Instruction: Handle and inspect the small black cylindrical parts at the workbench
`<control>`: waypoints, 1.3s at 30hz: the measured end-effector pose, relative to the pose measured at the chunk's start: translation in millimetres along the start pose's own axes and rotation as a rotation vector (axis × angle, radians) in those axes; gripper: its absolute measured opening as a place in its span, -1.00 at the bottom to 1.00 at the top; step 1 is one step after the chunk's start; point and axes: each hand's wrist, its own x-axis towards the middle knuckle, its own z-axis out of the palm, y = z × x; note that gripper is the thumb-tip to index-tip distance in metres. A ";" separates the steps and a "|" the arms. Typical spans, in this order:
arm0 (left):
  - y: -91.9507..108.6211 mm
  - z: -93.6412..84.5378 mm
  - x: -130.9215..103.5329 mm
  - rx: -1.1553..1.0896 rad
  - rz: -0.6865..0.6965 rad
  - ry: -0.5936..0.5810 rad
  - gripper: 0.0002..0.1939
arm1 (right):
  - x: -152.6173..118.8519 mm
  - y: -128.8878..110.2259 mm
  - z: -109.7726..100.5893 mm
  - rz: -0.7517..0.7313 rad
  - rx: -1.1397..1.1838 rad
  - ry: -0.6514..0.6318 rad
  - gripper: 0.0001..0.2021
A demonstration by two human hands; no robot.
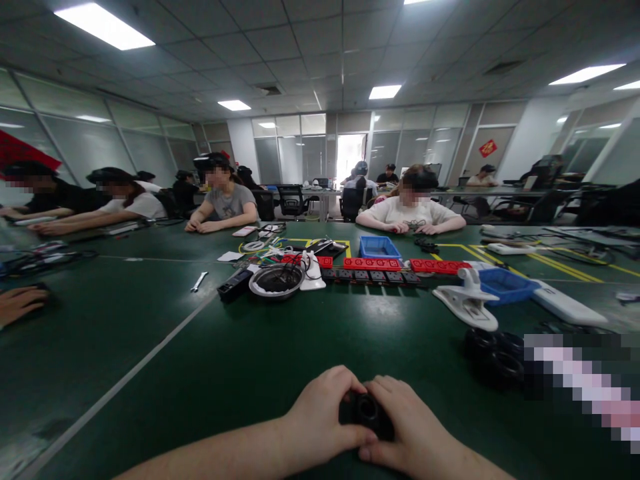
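Note:
Low on the green table, my left hand (325,410) and my right hand (403,417) curl around a small black round part (367,407) with a ring-shaped hole on top. Both hands are closed on it from opposite sides, and the two thumbs nearly meet at its near side. Much of the part is hidden by my fingers, so its exact kind does not show. Off to the right lie several black ring-shaped parts (505,363), close together and somewhat blurred.
Ahead stand a round metal bowl (275,292), a white clip stand (467,303), red socket strips (373,265) and blue trays (380,247). A wrench (199,282) lies at left, near another person's hand (23,303). Across the table sits a person (410,210).

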 end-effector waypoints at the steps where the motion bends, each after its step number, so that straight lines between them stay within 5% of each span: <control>1: -1.2 -0.7 0.2 -0.006 0.024 -0.010 -0.60 | -0.6 0.8 -3.3 -0.020 0.027 -0.024 -0.56; 14: 4.0 -10.7 -1.3 0.029 0.165 -0.082 -0.63 | 3.0 13.3 -18.4 -0.127 0.219 -0.138 -0.75; 28: 1.0 0.7 0.2 0.025 -0.112 0.002 -0.64 | 4.0 3.6 4.0 0.043 -0.076 0.051 -0.69; 35: 3.6 -8.0 0.9 -0.019 0.061 -0.044 -0.68 | -0.2 4.6 -5.7 -0.025 0.081 0.021 -0.57; 39: 3.6 -11.0 1.9 -0.032 0.118 -0.063 -0.66 | 1.1 10.4 -13.3 -0.092 0.192 -0.041 -0.76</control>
